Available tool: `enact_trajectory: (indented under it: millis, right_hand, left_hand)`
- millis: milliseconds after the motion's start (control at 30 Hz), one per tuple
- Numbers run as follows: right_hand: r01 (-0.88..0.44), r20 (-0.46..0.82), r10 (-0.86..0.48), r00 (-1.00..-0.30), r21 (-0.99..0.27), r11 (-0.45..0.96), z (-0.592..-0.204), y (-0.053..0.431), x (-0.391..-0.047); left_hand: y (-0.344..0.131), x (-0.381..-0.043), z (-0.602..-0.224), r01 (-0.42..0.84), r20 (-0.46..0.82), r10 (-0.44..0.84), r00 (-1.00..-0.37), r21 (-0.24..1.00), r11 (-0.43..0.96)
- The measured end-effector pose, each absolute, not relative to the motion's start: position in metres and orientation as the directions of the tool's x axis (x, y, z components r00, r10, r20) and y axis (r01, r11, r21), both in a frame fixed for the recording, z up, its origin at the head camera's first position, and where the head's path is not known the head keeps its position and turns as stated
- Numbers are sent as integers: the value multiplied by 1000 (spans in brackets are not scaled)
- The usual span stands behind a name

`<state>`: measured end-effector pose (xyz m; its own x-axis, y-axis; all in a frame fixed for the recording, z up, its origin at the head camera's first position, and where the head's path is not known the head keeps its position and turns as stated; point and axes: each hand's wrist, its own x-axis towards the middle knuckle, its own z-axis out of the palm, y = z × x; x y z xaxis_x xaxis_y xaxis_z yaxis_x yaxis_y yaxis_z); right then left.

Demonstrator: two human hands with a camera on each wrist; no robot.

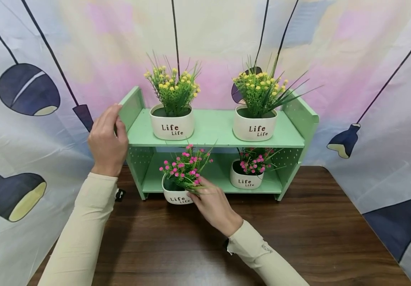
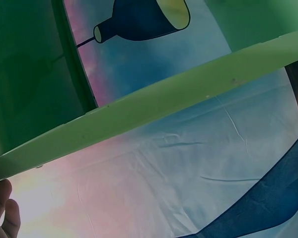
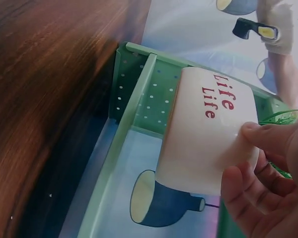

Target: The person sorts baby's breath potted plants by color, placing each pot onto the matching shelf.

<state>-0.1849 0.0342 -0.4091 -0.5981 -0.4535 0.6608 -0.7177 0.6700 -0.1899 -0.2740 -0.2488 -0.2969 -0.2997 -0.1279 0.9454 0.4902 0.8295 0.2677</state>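
My right hand (image 1: 217,206) grips the right side of a white "Life" pot (image 1: 178,197) of pink flowers (image 1: 185,167). In the right wrist view the thumb lies on that pot's wall (image 3: 203,144), the other fingers curled at its side. The pot is at the front left of the lower tier of a green two-tier shelf (image 1: 209,141). At the upper left side panel, my left hand (image 1: 109,139) rests with loosely bent fingers. Only its fingertips (image 2: 11,218) show in the left wrist view, beside the green edge (image 2: 154,101).
Another pot (image 1: 246,180) with pink flowers stands at the lower tier's right. Two pots with yellow flowers, one left (image 1: 172,123) and one right (image 1: 254,124), stand on the top tier. The shelf is on a brown wooden table (image 1: 176,246), before a patterned curtain (image 1: 212,31).
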Motion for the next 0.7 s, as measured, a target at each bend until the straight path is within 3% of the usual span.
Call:
enact_trajectory:
  millis: [700]
  right_hand:
    - [-562,471,-362,-804,-407,720,-411,7,-235]
  left_hand:
    - [-250,-274,-296,482,944,-128,-304,268,834]
